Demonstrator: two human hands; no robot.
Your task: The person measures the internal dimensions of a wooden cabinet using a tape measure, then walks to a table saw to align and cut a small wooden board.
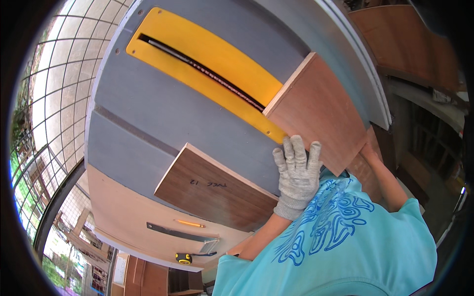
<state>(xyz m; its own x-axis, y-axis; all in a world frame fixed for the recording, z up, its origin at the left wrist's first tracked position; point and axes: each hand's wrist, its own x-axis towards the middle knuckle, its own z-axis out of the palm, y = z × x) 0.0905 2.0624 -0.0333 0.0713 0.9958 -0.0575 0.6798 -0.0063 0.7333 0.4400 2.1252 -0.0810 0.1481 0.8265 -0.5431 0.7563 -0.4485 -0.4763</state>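
A reddish-brown wooden board (321, 108) lies on the grey saw table (133, 93), its far edge over the near end of the yellow insert plate (217, 42). The insert's dark slot, with the saw blade (217, 79) in it, runs toward that edge. My left hand (298, 170), in a grey knit glove, rests with fingers stretched out beside the board's left edge. At the near right edge, my right hand (366, 149) grips the board; its fingers are mostly hidden. A darker wooden board (217, 190) with handwriting lies left of my glove.
The fence (353, 54) runs along the right side. On the light wooden extension are a pencil (189, 223), a dark metal blade-like strip (173, 233) and a black-and-yellow tape measure (183, 258). Wire mesh (64, 54) stands at left.
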